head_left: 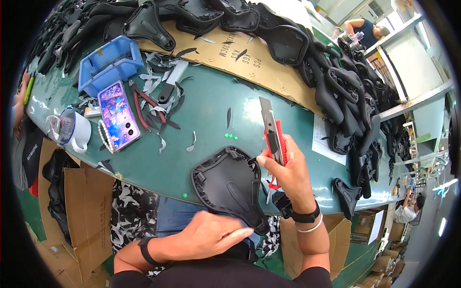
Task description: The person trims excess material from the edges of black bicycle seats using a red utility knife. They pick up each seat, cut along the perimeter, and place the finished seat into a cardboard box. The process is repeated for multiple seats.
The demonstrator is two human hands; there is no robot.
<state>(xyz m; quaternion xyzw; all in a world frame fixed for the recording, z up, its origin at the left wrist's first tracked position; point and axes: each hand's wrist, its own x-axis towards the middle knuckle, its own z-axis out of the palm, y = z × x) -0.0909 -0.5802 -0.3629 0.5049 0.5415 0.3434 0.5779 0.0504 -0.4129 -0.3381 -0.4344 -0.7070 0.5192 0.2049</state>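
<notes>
My right hand (294, 175) is closed around a red-handled utility knife (273, 139), its blade pointing up and away from me. Just left of it, a black bicycle saddle part (225, 180) lies over the table's near edge, hollow side up, narrow end toward me. By that narrow end is my left hand (206, 234), slightly blurred, its fingers curled in and thumb pointing right. Whatever it may hold is hidden. Small green beads (231, 136) and dark trimmings (228, 117) lie beyond the saddle part on the green table (201, 91).
At left are a blue bin (108, 72), phone (118, 115), red-handled pliers (144, 105), another knife (173, 81) and white mug (79, 129). Black saddle parts (288, 43) pile along the back and right, some on cardboard (216, 53). Open cartons (89, 206) stand below. Other people (370, 33) are farther off.
</notes>
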